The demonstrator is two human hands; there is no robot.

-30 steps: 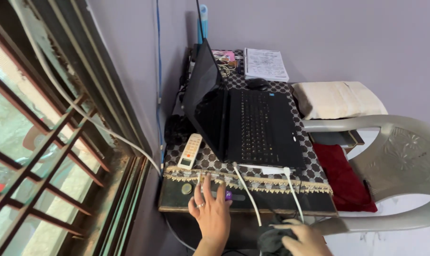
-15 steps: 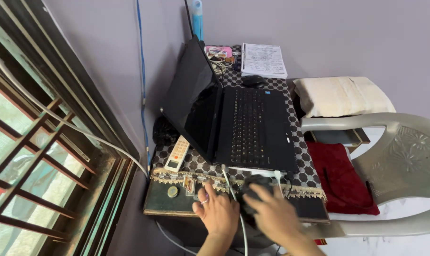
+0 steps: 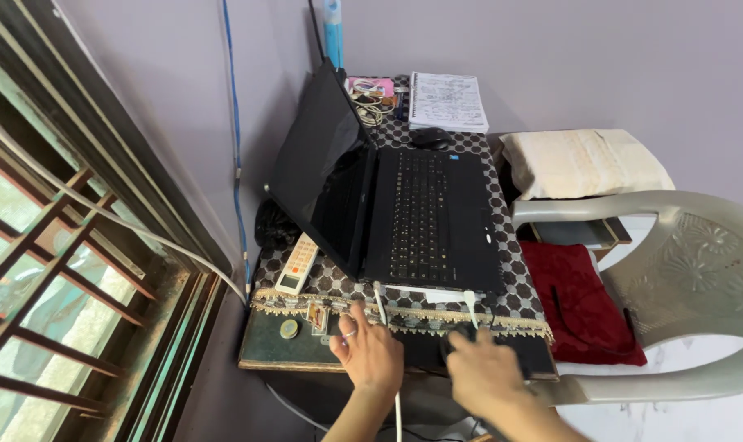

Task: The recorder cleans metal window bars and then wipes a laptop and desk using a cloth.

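hands at six o'clock: left hand [image 3: 366, 354], fingers spread, flat on dark green table edge [image 3: 266, 352]; right hand [image 3: 482, 370] presses dark cloth [image 3: 457, 338], finger state unclear; open black laptop [image 3: 404, 205] at twelve.

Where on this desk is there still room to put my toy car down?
Bare patterned cloth runs right of the laptop, toward the chair. A small patch lies between the remote and the laptop. The back corner is crowded with notebook, mouse and wires; both hands fill the front edge.

laptop [image 3: 420, 213] fills table [image 3: 265, 350], cables [image 3: 379, 299] cross front edge
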